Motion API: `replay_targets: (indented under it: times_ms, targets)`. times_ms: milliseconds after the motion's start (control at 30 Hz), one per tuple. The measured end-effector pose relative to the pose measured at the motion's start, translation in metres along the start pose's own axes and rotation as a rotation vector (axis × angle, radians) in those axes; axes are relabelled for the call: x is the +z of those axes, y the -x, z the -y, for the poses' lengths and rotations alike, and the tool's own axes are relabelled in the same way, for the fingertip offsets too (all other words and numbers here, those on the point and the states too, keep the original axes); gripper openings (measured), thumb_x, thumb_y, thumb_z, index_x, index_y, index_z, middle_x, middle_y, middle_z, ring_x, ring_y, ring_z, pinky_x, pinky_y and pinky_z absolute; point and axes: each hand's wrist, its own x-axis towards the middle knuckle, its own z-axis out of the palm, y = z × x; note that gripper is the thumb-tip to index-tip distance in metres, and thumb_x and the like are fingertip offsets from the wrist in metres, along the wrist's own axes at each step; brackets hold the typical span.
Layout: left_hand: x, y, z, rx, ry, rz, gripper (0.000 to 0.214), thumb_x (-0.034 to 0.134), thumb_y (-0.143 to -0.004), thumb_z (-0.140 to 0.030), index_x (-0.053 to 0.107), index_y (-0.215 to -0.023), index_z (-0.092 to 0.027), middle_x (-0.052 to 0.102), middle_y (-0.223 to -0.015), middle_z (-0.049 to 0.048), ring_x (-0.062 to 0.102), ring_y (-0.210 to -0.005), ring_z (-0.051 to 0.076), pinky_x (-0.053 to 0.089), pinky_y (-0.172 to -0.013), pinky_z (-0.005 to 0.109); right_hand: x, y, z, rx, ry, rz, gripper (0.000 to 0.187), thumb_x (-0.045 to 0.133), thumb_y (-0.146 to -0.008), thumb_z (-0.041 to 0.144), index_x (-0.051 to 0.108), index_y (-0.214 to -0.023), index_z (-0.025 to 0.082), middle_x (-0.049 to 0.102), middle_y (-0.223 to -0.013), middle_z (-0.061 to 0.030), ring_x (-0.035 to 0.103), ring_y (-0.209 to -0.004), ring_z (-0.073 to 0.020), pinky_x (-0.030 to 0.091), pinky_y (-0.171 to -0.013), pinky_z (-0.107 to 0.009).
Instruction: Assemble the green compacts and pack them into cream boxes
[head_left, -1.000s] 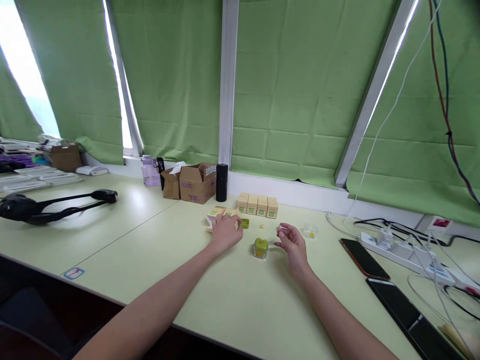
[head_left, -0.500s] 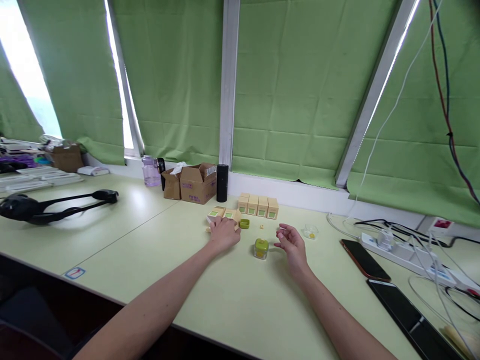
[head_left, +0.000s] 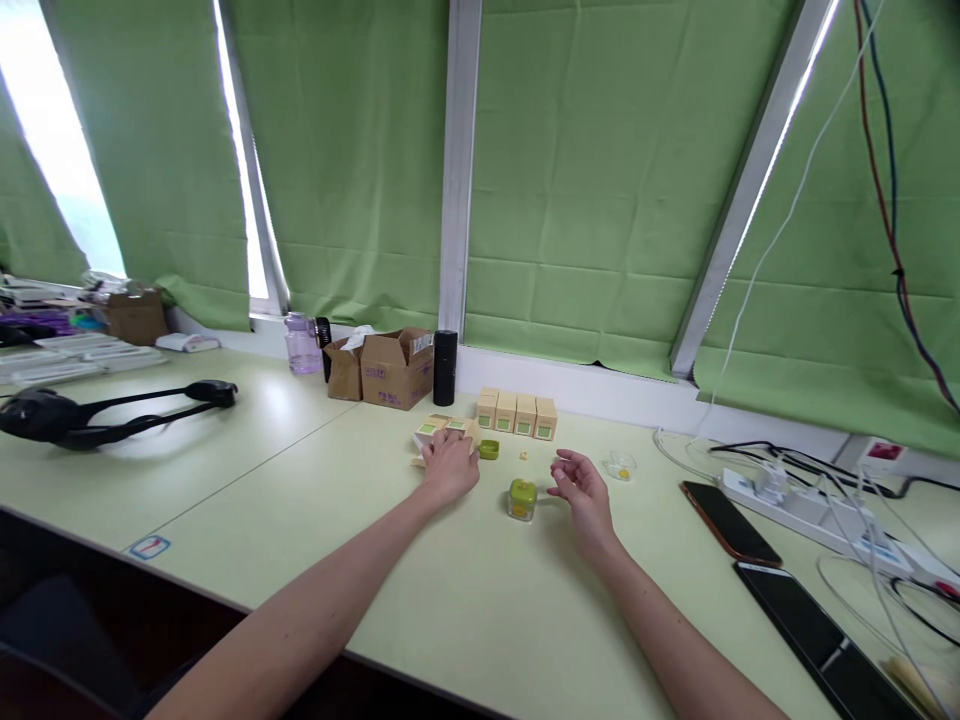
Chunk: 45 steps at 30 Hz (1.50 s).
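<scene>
My left hand [head_left: 451,465] lies on the pale green desk [head_left: 315,480], its fingers over small cream boxes with green labels [head_left: 433,430] that lie flat. Whether it grips one is hidden. A green lid [head_left: 489,449] rests just right of that hand. A small glass jar with a green top [head_left: 522,498] stands between my hands. My right hand [head_left: 580,486] hovers to the right of the jar, fingers loosely curled and apart, holding nothing. A row of several upright cream boxes [head_left: 516,413] stands behind.
Brown cardboard boxes [head_left: 386,366], a black cylinder [head_left: 444,367] and a purple bottle [head_left: 301,341] stand at the back. A black headset [head_left: 90,412] lies left. Two phones [head_left: 729,520], a power strip [head_left: 810,505] and cables occupy the right. A small clear lid [head_left: 621,464] lies nearby.
My left hand slid a little further onto the flat boxes. The right hand barely shifted.
</scene>
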Motion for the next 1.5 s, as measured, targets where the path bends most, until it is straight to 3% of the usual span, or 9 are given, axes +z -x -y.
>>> replay_targets:
  times_ms: [167, 367, 600, 800, 1000, 1167, 1333, 1500]
  targets:
    - [-0.003, 0.006, -0.007, 0.058, 0.017, -0.084, 0.025, 0.047, -0.095, -0.025, 0.069, -0.107, -0.019, 0.061, -0.134, 0.0166, 0.042, -0.128, 0.040, 0.031, -0.101, 0.056, 0.000, -0.001, 0.000, -0.019, 0.021, -0.008, 0.041, 0.078, -0.074, 0.046, 0.069, -0.109, 0.025, 0.067, -0.096, -0.0038, 0.061, -0.092, -0.0230, 0.056, -0.074, -0.037]
    - [-0.004, 0.021, -0.021, 0.269, 0.142, -0.278, 0.039, 0.046, -0.096, -0.021, 0.062, -0.132, -0.021, 0.057, -0.141, 0.0137, 0.040, -0.128, 0.038, 0.029, -0.104, 0.054, 0.000, -0.002, 0.001, -0.063, 0.108, -0.018, 0.037, 0.077, -0.077, 0.049, 0.072, -0.105, 0.025, 0.070, -0.097, -0.0049, 0.063, -0.095, -0.0238, 0.053, -0.084, -0.040]
    - [-0.008, 0.043, -0.039, 0.563, 0.266, -0.249, 0.048, 0.048, -0.097, -0.021, 0.055, -0.145, -0.025, 0.056, -0.144, 0.0123, 0.039, -0.131, 0.037, 0.024, -0.110, 0.051, 0.004, -0.001, 0.008, -0.053, 0.094, -0.021, 0.047, 0.081, -0.076, 0.056, 0.069, -0.106, 0.023, 0.075, -0.099, -0.0074, 0.069, -0.096, -0.0255, 0.052, -0.093, -0.043]
    - [-0.006, 0.053, -0.043, 0.786, 0.070, -0.177, 0.056, 0.044, -0.099, -0.018, 0.043, -0.155, -0.025, 0.058, -0.147, 0.0116, 0.045, -0.123, 0.034, 0.024, -0.107, 0.050, 0.010, -0.001, 0.019, 0.076, 0.037, -0.020, 0.061, 0.083, -0.068, 0.066, 0.068, -0.106, 0.021, 0.079, -0.095, -0.0090, 0.072, -0.100, -0.0296, 0.053, -0.094, -0.044]
    - [0.003, 0.053, -0.043, 1.011, -0.103, -0.360, 0.055, 0.055, -0.096, -0.016, 0.047, -0.151, -0.018, 0.066, -0.136, 0.0129, 0.048, -0.119, 0.029, 0.026, -0.107, 0.047, 0.014, 0.004, 0.029, 0.076, -0.006, -0.036, 0.059, 0.083, -0.070, 0.063, 0.068, -0.106, 0.019, 0.079, -0.093, -0.0079, 0.072, -0.097, -0.0280, 0.055, -0.086, -0.038]
    - [-0.004, 0.057, -0.044, 1.028, -0.100, -0.383, 0.048, 0.059, -0.094, -0.020, 0.056, -0.142, -0.019, 0.067, -0.136, 0.0121, 0.049, -0.118, 0.029, 0.027, -0.105, 0.046, 0.012, 0.006, 0.031, -0.010, -0.081, 0.026, 0.051, 0.083, -0.074, 0.055, 0.070, -0.106, 0.019, 0.077, -0.094, -0.0062, 0.069, -0.089, -0.0236, 0.053, -0.083, -0.036]
    - [-0.011, 0.060, -0.044, 1.058, 0.057, -0.452, 0.034, 0.061, -0.090, -0.019, 0.067, -0.123, -0.024, 0.073, -0.124, 0.0077, 0.052, -0.110, 0.028, 0.027, -0.102, 0.047, 0.012, 0.007, 0.032, -0.089, -0.101, 0.017, 0.044, 0.080, -0.078, 0.051, 0.070, -0.107, 0.019, 0.076, -0.107, -0.0100, 0.068, -0.098, -0.0262, 0.054, -0.085, -0.039]
    - [-0.010, 0.057, -0.043, 0.902, 0.233, -0.557, 0.024, 0.058, -0.091, -0.017, 0.064, -0.114, -0.020, 0.074, -0.112, 0.0088, 0.052, -0.107, 0.029, 0.032, -0.098, 0.046, 0.011, 0.007, 0.030, -0.162, -0.085, 0.016, 0.048, 0.081, -0.079, 0.047, 0.065, -0.114, 0.019, 0.075, -0.111, -0.0122, 0.068, -0.106, -0.0285, 0.055, -0.092, -0.044]
